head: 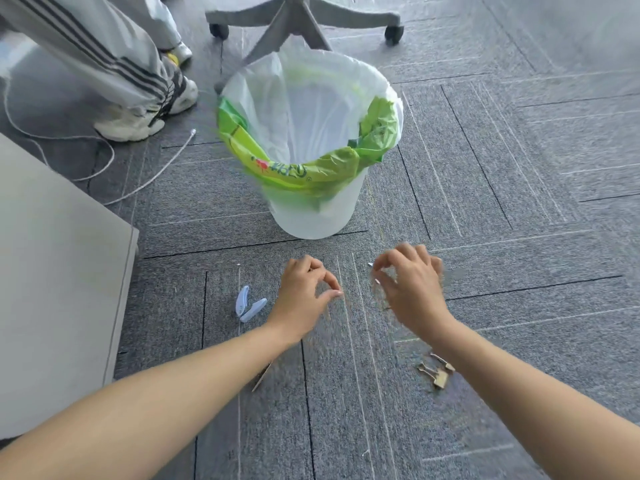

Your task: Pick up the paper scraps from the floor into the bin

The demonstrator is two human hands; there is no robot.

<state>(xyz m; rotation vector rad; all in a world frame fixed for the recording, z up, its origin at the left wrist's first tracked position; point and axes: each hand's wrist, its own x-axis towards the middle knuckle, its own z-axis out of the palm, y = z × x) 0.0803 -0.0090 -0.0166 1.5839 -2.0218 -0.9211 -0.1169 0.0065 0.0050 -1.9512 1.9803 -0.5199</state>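
Note:
A white bin (313, 216) lined with a white bag and a green printed bag stands upright on the grey carpet, just beyond my hands. My left hand (304, 292) hovers low over the carpet, its fingers curled and thumb and forefinger tips meeting; nothing shows between them. To its right, my right hand (410, 282) is blurred, its fingers curled, with a small white paper scrap (370, 264) at the fingertips. Tiny white bits lie on the carpet at the left (238, 264) and near the bottom (365, 452).
A pale blue stapler-like item (247, 304) lies left of my left hand. Brass binder clips (437, 370) lie under my right forearm. A white cabinet (52, 289) stands at the left. A seated person's shoes (138, 123), a white cable (152, 178) and a chair base (304, 19) are behind the bin.

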